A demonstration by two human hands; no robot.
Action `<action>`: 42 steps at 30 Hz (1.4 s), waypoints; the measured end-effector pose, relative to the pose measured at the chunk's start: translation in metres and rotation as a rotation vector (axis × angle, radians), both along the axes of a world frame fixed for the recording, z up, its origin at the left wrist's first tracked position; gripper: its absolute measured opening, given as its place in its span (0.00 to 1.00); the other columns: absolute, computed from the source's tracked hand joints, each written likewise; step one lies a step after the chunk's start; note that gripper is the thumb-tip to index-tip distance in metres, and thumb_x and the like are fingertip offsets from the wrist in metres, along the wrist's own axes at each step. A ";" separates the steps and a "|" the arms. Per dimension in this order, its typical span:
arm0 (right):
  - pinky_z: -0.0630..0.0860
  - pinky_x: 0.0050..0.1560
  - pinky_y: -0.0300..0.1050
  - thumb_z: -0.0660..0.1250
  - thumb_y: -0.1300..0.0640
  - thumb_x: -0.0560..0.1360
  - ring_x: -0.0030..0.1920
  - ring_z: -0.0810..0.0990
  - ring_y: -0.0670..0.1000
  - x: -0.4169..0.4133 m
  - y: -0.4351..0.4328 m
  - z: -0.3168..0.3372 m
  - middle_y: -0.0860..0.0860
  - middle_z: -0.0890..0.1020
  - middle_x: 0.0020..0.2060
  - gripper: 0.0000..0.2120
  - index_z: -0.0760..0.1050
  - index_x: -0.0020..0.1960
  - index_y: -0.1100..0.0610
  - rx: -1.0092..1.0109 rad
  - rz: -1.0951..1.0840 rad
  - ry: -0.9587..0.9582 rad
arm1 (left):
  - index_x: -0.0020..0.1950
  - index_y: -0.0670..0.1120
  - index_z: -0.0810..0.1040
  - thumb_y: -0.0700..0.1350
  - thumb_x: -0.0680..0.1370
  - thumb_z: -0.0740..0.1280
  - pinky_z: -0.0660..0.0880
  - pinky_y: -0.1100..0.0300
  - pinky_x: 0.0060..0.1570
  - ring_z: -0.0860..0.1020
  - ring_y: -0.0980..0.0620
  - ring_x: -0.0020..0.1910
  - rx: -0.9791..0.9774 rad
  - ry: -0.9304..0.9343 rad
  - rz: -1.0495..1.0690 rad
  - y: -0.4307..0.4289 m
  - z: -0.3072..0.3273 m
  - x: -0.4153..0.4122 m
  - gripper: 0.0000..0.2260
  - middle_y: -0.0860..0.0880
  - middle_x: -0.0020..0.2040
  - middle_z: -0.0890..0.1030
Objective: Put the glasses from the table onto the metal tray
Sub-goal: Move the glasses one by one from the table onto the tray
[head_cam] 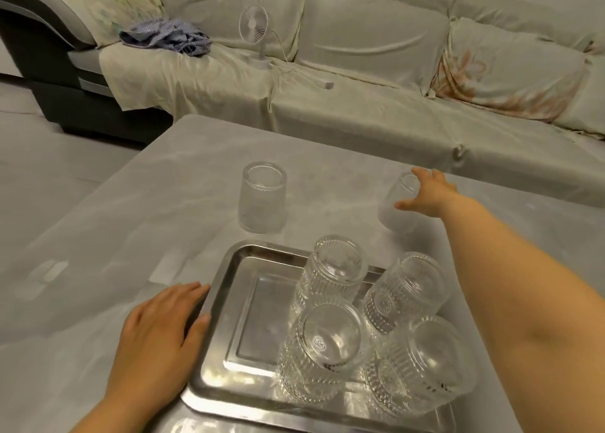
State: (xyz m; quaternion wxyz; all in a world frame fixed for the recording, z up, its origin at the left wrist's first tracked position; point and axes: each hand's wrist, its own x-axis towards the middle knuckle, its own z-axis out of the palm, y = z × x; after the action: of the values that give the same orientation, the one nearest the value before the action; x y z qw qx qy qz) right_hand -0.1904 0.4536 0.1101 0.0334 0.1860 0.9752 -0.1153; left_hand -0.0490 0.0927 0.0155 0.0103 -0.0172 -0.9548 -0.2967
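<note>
The right hand [425,192] is stretched out at about one o'clock, its fingers spread around a blurred, tilted glass [397,205]; thumb and fingers are seen at the glass's sides, but whether they have closed on it cannot be told. The left hand [160,328] is laid flat and unclenched on the table [114,219], nothing held, its fingertips touching the left rim of the metal tray [229,301] at about nine o'clock of the tray. On the tray's right half four ribbed glasses are stood upside down: a far-left one [334,270], a far-right one [406,290], a near-left one [322,350] and a near-right one [422,360], packed close together. The tray's left half is left bare. At about eleven o'clock beyond the tray, a further glass [262,198] is stood inverted on the table, well apart from the one at the right hand. Behind the table a cloth-covered sofa [360,72] is seen, with a small white fan [253,36] on it.
</note>
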 end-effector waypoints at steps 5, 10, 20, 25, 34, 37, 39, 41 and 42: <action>0.61 0.66 0.58 0.70 0.52 0.68 0.67 0.61 0.65 -0.009 0.002 -0.007 0.61 0.59 0.70 0.34 0.57 0.69 0.55 -0.059 -0.019 0.094 | 0.64 0.53 0.69 0.56 0.72 0.51 0.58 0.49 0.68 0.67 0.50 0.67 -0.001 -0.001 -0.019 -0.002 -0.004 -0.003 0.23 0.50 0.66 0.73; 0.66 0.62 0.56 0.70 0.54 0.68 0.64 0.67 0.64 -0.003 0.005 -0.005 0.60 0.57 0.69 0.33 0.58 0.68 0.57 -0.201 -0.058 0.152 | 0.64 0.52 0.69 0.51 0.76 0.59 0.57 0.49 0.68 0.66 0.49 0.68 0.022 0.045 0.002 -0.002 -0.009 -0.003 0.16 0.49 0.66 0.73; 0.68 0.60 0.53 0.70 0.58 0.67 0.65 0.63 0.61 0.024 -0.046 0.007 0.60 0.59 0.67 0.32 0.60 0.68 0.53 -0.055 0.195 0.460 | 0.65 0.53 0.68 0.49 0.77 0.57 0.55 0.52 0.69 0.64 0.52 0.69 0.062 0.081 -0.005 -0.002 -0.011 -0.004 0.16 0.51 0.68 0.71; 0.65 0.56 0.39 0.72 0.58 0.66 0.56 0.68 0.52 0.057 -0.096 0.045 0.58 0.62 0.64 0.31 0.63 0.66 0.52 -0.365 0.323 0.580 | 0.66 0.53 0.65 0.50 0.78 0.54 0.47 0.53 0.71 0.59 0.54 0.71 0.046 0.054 -0.054 -0.008 -0.010 0.002 0.17 0.52 0.71 0.66; 0.67 0.58 0.41 0.72 0.55 0.66 0.58 0.69 0.53 0.084 -0.189 0.028 0.54 0.62 0.63 0.34 0.60 0.68 0.47 -0.432 0.581 0.174 | 0.68 0.56 0.62 0.60 0.75 0.55 0.44 0.56 0.72 0.53 0.57 0.73 -0.081 0.047 -0.116 -0.036 -0.019 0.022 0.22 0.55 0.74 0.59; 0.68 0.58 0.43 0.71 0.54 0.66 0.60 0.70 0.55 0.081 -0.202 0.011 0.55 0.61 0.64 0.38 0.55 0.70 0.45 -0.260 0.628 0.075 | 0.68 0.56 0.62 0.63 0.73 0.54 0.44 0.56 0.71 0.52 0.57 0.73 -0.074 0.060 -0.113 -0.034 -0.019 0.022 0.24 0.55 0.73 0.59; 0.70 0.58 0.46 0.71 0.53 0.66 0.59 0.71 0.56 0.079 -0.206 0.005 0.56 0.61 0.64 0.38 0.55 0.70 0.45 -0.193 0.631 0.034 | 0.67 0.57 0.62 0.63 0.73 0.54 0.44 0.56 0.71 0.52 0.57 0.73 -0.072 0.068 -0.112 -0.035 -0.019 0.021 0.24 0.55 0.73 0.60; 0.70 0.58 0.46 0.71 0.53 0.65 0.58 0.71 0.56 0.076 -0.207 0.005 0.56 0.61 0.64 0.36 0.58 0.69 0.47 -0.183 0.615 0.016 | 0.67 0.57 0.62 0.62 0.73 0.56 0.44 0.56 0.72 0.53 0.57 0.72 -0.072 0.072 -0.110 -0.035 -0.020 0.021 0.24 0.56 0.73 0.60; 0.70 0.58 0.46 0.71 0.53 0.65 0.58 0.71 0.56 0.074 -0.207 0.007 0.55 0.61 0.63 0.35 0.59 0.68 0.47 -0.186 0.607 0.007 | 0.67 0.57 0.62 0.62 0.73 0.56 0.44 0.56 0.72 0.53 0.57 0.72 -0.069 0.073 -0.109 -0.035 -0.020 0.020 0.24 0.56 0.73 0.60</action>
State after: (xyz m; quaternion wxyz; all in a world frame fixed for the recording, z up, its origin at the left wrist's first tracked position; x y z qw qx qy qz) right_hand -0.1160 0.2468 0.1166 0.0796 -0.1181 0.9716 -0.1892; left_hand -0.0288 0.0572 -0.0046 0.0282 -0.0802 -0.9611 -0.2627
